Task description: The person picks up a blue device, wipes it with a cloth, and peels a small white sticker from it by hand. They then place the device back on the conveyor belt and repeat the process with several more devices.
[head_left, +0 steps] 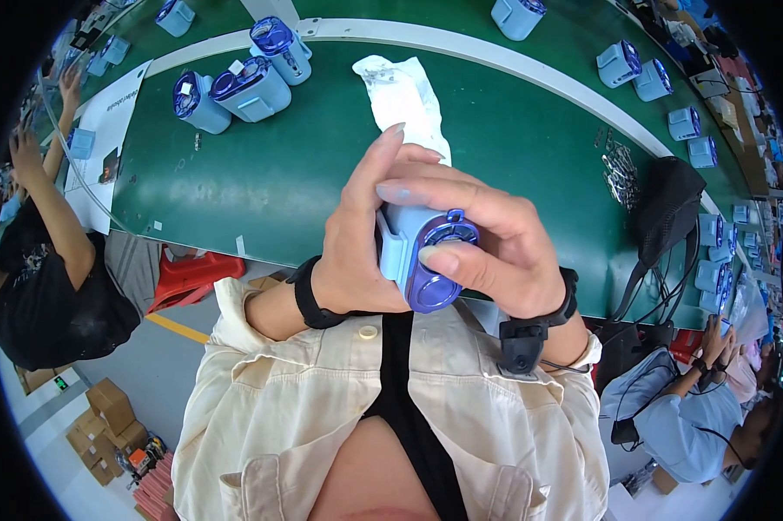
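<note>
Close in front of my chest, both hands hold a light blue plastic bottle-like housing (395, 253) with a clear dark blue top (432, 291). My left hand (354, 247) supports it from the left, palm against its side and index finger stretched upward. Over the far and right side my right hand (508, 234) is wrapped, its thumb pressing on the blue top. A small loop stands up at the top's far edge. The underside of the housing is hidden by my hands. Just beyond my fingers, a crumpled white sheet (403, 97) lies on the green table (261, 182).
Similar blue housings (251, 89) stand at the far left, others along the far conveyor's right side. At right lie a pile of small metal parts (620, 174) and a black mesh bag (667, 208) with cables. People work at both sides; a red stool (193, 280) stands at left.
</note>
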Demonstrator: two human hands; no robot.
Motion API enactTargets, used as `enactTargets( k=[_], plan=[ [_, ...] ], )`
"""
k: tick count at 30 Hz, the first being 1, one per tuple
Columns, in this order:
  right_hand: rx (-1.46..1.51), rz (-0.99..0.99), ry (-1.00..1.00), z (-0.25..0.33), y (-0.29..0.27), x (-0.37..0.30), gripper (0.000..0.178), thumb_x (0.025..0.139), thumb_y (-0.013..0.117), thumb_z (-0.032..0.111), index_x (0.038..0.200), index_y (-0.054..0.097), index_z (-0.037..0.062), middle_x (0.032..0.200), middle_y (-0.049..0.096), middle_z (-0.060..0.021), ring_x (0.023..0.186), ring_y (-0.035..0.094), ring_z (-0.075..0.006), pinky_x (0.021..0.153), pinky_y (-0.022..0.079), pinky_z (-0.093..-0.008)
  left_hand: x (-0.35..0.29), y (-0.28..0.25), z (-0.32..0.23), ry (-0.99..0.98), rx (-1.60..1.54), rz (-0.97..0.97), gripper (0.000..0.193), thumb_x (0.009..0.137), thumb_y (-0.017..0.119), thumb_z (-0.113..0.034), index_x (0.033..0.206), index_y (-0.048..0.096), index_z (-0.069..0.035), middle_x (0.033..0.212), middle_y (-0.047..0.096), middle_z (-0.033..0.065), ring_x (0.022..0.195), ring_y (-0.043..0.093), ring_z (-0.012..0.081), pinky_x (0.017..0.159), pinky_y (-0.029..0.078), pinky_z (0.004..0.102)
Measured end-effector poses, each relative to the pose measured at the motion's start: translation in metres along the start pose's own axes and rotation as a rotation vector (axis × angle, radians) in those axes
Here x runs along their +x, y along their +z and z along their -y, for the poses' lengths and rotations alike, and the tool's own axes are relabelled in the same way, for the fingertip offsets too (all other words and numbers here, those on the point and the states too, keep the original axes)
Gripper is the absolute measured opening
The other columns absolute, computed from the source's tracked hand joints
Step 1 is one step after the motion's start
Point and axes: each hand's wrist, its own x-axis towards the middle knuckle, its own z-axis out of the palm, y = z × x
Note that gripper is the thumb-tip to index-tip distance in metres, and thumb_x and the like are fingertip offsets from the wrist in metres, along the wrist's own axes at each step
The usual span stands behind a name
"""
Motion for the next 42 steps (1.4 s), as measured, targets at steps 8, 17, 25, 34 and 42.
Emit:
enactTargets(
  k=[8,17,25,34,42],
  plan=[
    [0.219,-0.085,0.125,-0.004,0.009,0.000,0.052,0.090,0.062,0.022,0.133,0.050,-0.0049,0.128,0.056,-0.0172,0.120,0.053,-0.0250,0.104,0.039,-0.0356,-0.003,0.004,0.004,-0.021,0.011,-0.030,0.114,0.062,0.089,-0.018,0.147,0.016,0.001,0.113,0.060,0.0192,0.108,0.059,0.0285,0.092,0.046,0.0370],
    [0.260,-0.097,0.204,-0.003,0.000,0.008,0.050,0.092,0.059,0.018,0.134,0.048,-0.0055,0.127,0.057,-0.0170,0.116,0.055,-0.0230,0.102,0.041,-0.0345,0.002,-0.001,0.011,-0.132,-0.062,-0.001,0.117,0.060,0.089,-0.017,0.148,0.013,-0.001,0.120,0.054,0.0179,0.106,0.059,0.0256,0.091,0.047,0.0354],
    [0.358,-0.097,0.362,-0.016,-0.017,0.039,0.046,0.092,0.058,0.016,0.132,0.050,-0.0056,0.124,0.059,-0.0135,0.114,0.056,-0.0202,0.099,0.043,-0.0332,0.010,-0.010,0.015,-0.263,-0.114,-0.062,0.120,0.058,0.089,-0.016,0.149,0.011,-0.003,0.131,0.045,0.0209,0.123,0.048,0.0294,0.102,0.039,0.0400],
    [-0.436,-0.712,0.104,-0.097,-0.155,0.176,0.031,0.094,0.052,0.026,0.115,0.065,0.0062,0.097,0.067,-0.0062,0.083,0.062,-0.0174,0.079,0.050,-0.0299,0.004,-0.017,0.023,-0.222,-0.079,-0.178,0.113,0.065,0.083,-0.020,0.148,0.007,-0.003,0.141,0.033,0.0205,0.139,0.029,0.0320,0.114,0.022,0.0453],
    [-1.790,-0.805,-0.561,-0.070,-0.214,0.153,0.045,0.084,0.068,0.031,0.120,0.062,0.0057,0.113,0.065,-0.0177,0.093,0.062,-0.0382,0.083,0.051,-0.0407,0.009,-0.021,0.017,-0.231,0.269,-0.056,0.095,0.070,0.080,-0.025,0.143,0.025,0.001,0.144,0.031,0.0263,0.138,0.030,0.0376,0.113,0.022,0.0486]
  ],
)
